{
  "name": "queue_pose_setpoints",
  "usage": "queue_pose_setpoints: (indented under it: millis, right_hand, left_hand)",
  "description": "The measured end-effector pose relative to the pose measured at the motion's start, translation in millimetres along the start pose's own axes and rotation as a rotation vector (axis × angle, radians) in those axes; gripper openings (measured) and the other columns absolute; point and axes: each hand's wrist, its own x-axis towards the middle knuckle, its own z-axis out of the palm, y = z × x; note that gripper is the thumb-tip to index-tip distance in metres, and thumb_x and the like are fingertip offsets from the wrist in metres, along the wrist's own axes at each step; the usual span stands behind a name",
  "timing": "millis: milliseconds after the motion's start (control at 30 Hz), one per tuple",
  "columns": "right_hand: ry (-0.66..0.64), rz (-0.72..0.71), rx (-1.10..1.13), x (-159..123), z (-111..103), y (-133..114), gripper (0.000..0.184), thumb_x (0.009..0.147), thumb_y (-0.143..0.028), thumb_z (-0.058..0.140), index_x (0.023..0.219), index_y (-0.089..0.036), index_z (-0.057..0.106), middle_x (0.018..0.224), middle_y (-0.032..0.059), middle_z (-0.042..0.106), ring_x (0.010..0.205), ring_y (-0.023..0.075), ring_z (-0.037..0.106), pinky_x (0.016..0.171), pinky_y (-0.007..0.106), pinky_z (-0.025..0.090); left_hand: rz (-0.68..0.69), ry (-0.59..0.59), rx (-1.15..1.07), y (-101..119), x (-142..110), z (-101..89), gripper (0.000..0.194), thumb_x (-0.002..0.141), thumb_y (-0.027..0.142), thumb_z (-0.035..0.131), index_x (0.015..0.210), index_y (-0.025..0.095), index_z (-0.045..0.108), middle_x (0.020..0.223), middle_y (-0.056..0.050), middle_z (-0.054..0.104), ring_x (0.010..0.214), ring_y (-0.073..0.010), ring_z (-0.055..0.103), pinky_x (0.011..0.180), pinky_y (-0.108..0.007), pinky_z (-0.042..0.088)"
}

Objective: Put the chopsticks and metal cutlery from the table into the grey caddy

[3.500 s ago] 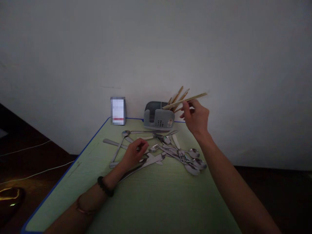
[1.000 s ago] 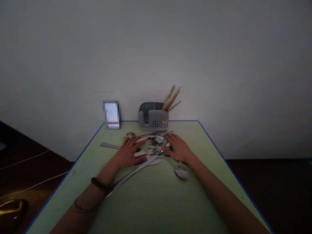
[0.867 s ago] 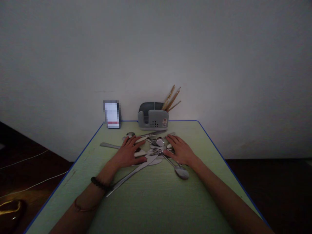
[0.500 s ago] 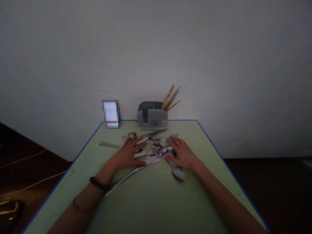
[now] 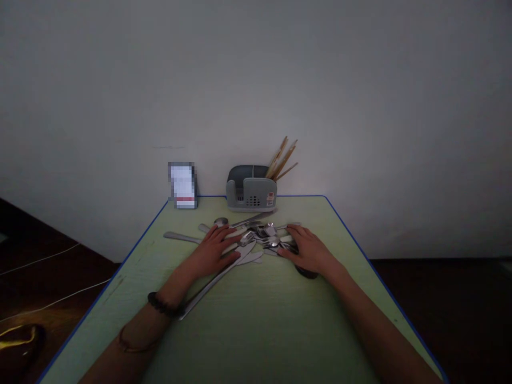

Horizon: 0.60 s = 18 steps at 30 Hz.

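Note:
My left hand point(image 5: 212, 249) lies spread over the left side of a loose heap of metal cutlery point(image 5: 260, 234). Its fingers rest on handles there, and its thumb is by a long table knife point(image 5: 216, 280) that slants down toward my wrist. My right hand point(image 5: 310, 248) is spread at the heap's right side, fingertips touching the pieces. Under its palm a dark spoon bowl point(image 5: 307, 272) shows in part. A small round spoon point(image 5: 221, 221) lies beyond my left fingers, and another knife point(image 5: 256, 218) lies at the far edge. Pieces beneath both hands are hidden.
A grey cutlery holder point(image 5: 256, 194) with several wooden chopsticks point(image 5: 285, 157) stands at the table's back edge. Left of it a phone-like screen point(image 5: 183, 185) stands upright, its display blurred. The green table point(image 5: 264, 330) has a blue rim and meets a white wall.
My right hand has shifted slightly right and now covers most of the large spoon, which has moved right with it. Pieces in the middle have shifted. My left hand is nearly in place.

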Motion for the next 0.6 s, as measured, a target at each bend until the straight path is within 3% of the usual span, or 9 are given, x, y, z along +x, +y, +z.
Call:
queue_pose_setpoints:
  millis: [233,400,500,600]
  right_hand:
    - [-0.017,0.13,-0.112,0.0,-10.5,-8.1,0.051,0.086,-0.052,0.047,0.119,-0.014,0.054,0.12,0.0144,0.058,0.106,0.0267,0.055,0.089,0.036,0.043]
    - [0.069,0.22,-0.169,2.1,-9.4,4.0,0.046,0.088,-0.046,0.045,0.117,-0.012,0.056,0.111,0.0138,0.061,0.101,0.0269,0.056,0.087,0.036,0.043]
    - [0.139,0.159,-0.124,2.2,-2.1,9.3,0.054,0.088,-0.049,0.043,0.123,-0.009,0.053,0.122,0.0164,0.058,0.112,0.028,0.051,0.095,0.038,0.039]
    - [0.118,0.036,-0.079,1.6,5.1,6.0,0.064,0.088,-0.055,0.041,0.133,-0.01,0.046,0.137,0.017,0.047,0.126,0.0274,0.042,0.106,0.042,0.031]
  left_hand:
    - [0.033,0.032,-0.011,-2.5,-1.0,-0.1,0.041,0.09,0.043,0.047,0.128,0.027,0.052,0.137,-0.009,0.047,0.129,-0.0277,0.038,0.11,-0.053,0.025]
    - [0.028,0.041,-0.008,3.4,-2.1,-5.0,0.058,0.082,0.054,0.056,0.131,0.026,0.049,0.146,-0.012,0.032,0.134,-0.0328,0.029,0.111,-0.056,0.02]
    - [0.039,0.047,-0.009,7.8,-1.1,-8.6,0.063,0.079,0.056,0.058,0.133,0.026,0.047,0.147,-0.012,0.031,0.135,-0.0329,0.027,0.113,-0.057,0.013]
    - [0.057,0.002,-0.065,9.8,-0.3,-10.2,0.062,0.081,0.054,0.057,0.136,0.028,0.043,0.147,-0.009,0.033,0.134,-0.0301,0.031,0.112,-0.053,0.02]
